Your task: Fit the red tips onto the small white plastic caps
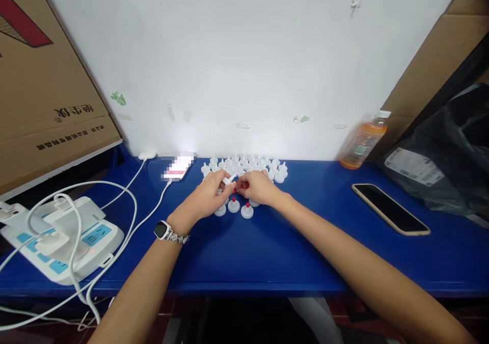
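Left hand (206,193) is pinching a white nozzle cap (229,180) aslant, seemingly steadying it beside the right hand (260,187), whose curled fingers are hiding any grip.

The caps (247,212) look smooth plastic — the printed box (57,79) matt cardboard, the watchband (181,238) shiny metal.

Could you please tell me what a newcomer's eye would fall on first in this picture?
Probably the left hand and right hand, close together at the centre among white nozzle pieces, some tipped red, on the blue table. Next, perhaps the bottle of orange liquid, back right, and the white power strip, left.
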Action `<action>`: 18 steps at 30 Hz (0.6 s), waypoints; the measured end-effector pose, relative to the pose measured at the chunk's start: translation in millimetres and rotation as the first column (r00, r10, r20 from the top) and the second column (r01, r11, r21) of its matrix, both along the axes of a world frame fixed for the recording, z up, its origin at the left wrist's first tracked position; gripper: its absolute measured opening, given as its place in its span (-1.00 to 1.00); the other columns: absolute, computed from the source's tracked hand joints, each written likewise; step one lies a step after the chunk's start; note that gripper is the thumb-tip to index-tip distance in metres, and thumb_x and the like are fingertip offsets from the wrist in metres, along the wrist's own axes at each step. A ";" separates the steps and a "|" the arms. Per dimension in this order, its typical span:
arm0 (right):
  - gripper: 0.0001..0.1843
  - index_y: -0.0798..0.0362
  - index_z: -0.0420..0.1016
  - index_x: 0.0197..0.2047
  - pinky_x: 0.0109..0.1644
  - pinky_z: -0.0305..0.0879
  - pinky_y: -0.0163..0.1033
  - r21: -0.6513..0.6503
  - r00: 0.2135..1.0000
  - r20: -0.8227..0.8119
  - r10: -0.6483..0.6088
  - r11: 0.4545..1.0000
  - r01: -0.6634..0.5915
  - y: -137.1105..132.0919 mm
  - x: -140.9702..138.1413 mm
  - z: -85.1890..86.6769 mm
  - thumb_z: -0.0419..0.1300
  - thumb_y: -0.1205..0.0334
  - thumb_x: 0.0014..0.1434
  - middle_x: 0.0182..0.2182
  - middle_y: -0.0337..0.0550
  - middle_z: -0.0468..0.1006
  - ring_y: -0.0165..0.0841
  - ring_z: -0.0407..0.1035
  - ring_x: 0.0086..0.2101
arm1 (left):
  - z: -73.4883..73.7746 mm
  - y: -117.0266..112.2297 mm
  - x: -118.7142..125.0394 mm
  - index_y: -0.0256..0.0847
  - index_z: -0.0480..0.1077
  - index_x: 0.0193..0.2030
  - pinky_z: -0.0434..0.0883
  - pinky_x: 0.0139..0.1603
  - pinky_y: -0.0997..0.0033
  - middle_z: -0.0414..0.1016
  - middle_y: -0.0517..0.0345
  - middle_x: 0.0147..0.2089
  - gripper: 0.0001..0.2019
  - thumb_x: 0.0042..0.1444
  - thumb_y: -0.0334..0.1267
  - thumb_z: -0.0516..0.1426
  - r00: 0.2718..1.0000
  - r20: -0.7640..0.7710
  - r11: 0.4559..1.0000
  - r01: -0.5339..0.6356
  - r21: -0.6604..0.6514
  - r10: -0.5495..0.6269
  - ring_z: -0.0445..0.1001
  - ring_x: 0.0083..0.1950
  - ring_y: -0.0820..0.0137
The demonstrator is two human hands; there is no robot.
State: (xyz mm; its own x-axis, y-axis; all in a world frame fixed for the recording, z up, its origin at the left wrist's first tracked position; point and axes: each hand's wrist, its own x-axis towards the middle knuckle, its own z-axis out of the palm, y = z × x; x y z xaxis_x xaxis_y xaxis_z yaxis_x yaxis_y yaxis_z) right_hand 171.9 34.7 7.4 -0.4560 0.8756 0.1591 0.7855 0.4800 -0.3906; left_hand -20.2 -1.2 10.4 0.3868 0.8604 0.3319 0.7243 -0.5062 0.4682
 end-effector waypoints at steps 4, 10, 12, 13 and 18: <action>-0.92 0.01 0.58 -0.36 -0.03 0.01 -0.12 -0.006 1.000 0.008 -0.012 1.000 0.012 1.2 0.0 0.6 0.26 0.22 0.09 -0.39 -0.20 0.62 -0.27 0.42 -0.27 | -0.5 1.6 -0.9 -0.16 0.35 -0.10 0.40 -0.18 0.23 0.46 0.04 -0.22 -0.66 0.31 0.07 -0.03 1.000 0.012 1.000 -0.008 0.001 0.008 0.46 -0.18 0.24; -0.87 0.03 0.56 -0.43 -0.02 0.05 -0.08 0.058 0.998 0.064 -0.020 0.998 0.017 -4.9 1.9 1.1 0.23 0.22 0.11 -0.37 -0.10 0.60 -0.15 0.39 -0.15 | 1.7 0.6 -1.5 -0.16 0.35 -0.12 0.41 -0.16 0.22 0.46 0.06 -0.23 -0.67 0.32 0.06 -0.02 1.000 0.030 1.000 -0.001 0.000 0.001 0.47 -0.15 0.22; -0.87 0.04 0.55 -0.44 -0.01 0.07 -0.06 0.091 0.998 0.066 -0.015 0.996 0.009 -6.5 2.4 -0.1 0.21 0.25 0.12 -0.37 -0.08 0.59 -0.13 0.38 -0.14 | 1.7 0.6 -1.8 -0.16 0.34 -0.12 0.40 -0.14 0.22 0.47 0.06 -0.21 -0.68 0.32 0.04 -0.03 1.000 0.030 1.000 0.009 -0.001 -0.009 0.46 -0.13 0.22; -0.87 0.04 0.54 -0.44 -0.01 0.08 -0.05 0.113 0.999 0.043 -0.013 0.994 0.008 -6.9 2.9 -0.4 0.21 0.26 0.11 -0.37 -0.08 0.59 -0.13 0.38 -0.14 | 1.5 0.8 -2.1 -0.16 0.34 -0.12 0.40 -0.14 0.22 0.47 0.05 -0.20 -0.68 0.32 0.05 -0.03 1.000 0.027 1.000 0.013 -0.002 -0.013 0.46 -0.12 0.22; -0.86 0.07 0.51 -0.33 -0.18 0.26 -0.18 -0.045 0.833 -0.554 -0.005 0.999 -0.024 -6.8 6.1 5.9 0.23 0.18 0.13 -0.38 -0.13 0.59 -0.31 0.41 -0.33 | 0.0 0.6 -1.0 -0.16 0.26 -0.05 0.37 -0.05 0.15 0.44 0.03 -0.15 -0.65 0.35 0.08 -0.08 0.999 0.051 1.000 -0.019 0.008 0.019 0.43 -0.09 0.21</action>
